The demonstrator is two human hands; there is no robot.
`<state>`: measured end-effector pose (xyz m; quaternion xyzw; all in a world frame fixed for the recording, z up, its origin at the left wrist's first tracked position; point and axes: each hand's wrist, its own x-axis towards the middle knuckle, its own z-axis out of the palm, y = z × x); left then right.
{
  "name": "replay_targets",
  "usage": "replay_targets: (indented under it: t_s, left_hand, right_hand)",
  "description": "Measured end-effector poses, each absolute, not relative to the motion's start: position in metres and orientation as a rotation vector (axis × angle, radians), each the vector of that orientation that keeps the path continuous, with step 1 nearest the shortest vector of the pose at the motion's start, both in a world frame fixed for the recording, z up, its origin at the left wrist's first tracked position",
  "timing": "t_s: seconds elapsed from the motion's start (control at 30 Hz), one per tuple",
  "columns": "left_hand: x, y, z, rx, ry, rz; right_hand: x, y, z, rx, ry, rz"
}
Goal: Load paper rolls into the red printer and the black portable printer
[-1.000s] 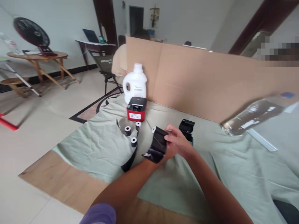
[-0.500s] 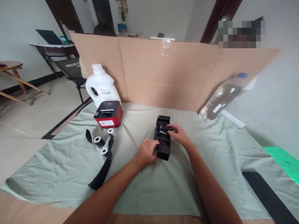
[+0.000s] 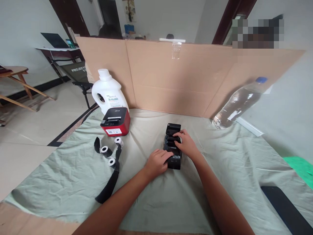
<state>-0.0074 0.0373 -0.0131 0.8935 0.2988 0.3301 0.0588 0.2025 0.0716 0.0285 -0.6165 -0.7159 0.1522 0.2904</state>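
A black device (image 3: 174,160) with its lid (image 3: 173,129) raised at the far end lies on the pale green cloth (image 3: 146,130). My left hand (image 3: 157,162) grips its near left side, with fingers laid over the top. At the open compartment, the thumb and fingers of my right hand (image 3: 186,143) close on a small dark roll (image 3: 174,139), which sits in or just over the compartment. How deep the roll lies is hard to tell, since my fingers partly cover it.
A red and black printer (image 3: 116,121) and white jug (image 3: 110,91) stand back left, above several paper rolls (image 3: 106,151) and a black strip (image 3: 109,186). A bottle (image 3: 238,104) leans against the cardboard (image 3: 171,75). A dark slab (image 3: 286,209) lies right.
My left fingers have moved further over the top of the device. The dark roll has turned or lowered at the compartment under my right fingers. The whole view has shifted slightly.
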Motion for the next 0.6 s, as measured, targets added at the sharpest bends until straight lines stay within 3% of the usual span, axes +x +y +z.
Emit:
replay_targets:
  t_s: [0.23, 0.33, 0.6]
  left_hand:
    - [-0.008, 0.037, -0.012, 2.691, 0.901, 0.973]
    - [-0.007, 0.037, -0.011, 2.687, 0.884, 0.993]
    - [-0.009, 0.037, -0.011, 2.774, 0.873, 0.987]
  right_hand:
    - [0.200, 0.073, 0.026, -1.804, -1.809, 0.351]
    - [0.202, 0.077, 0.023, -1.686, -1.647, 0.298]
    - [0.206, 0.079, 0.031, -1.436, -1.498, 0.542]
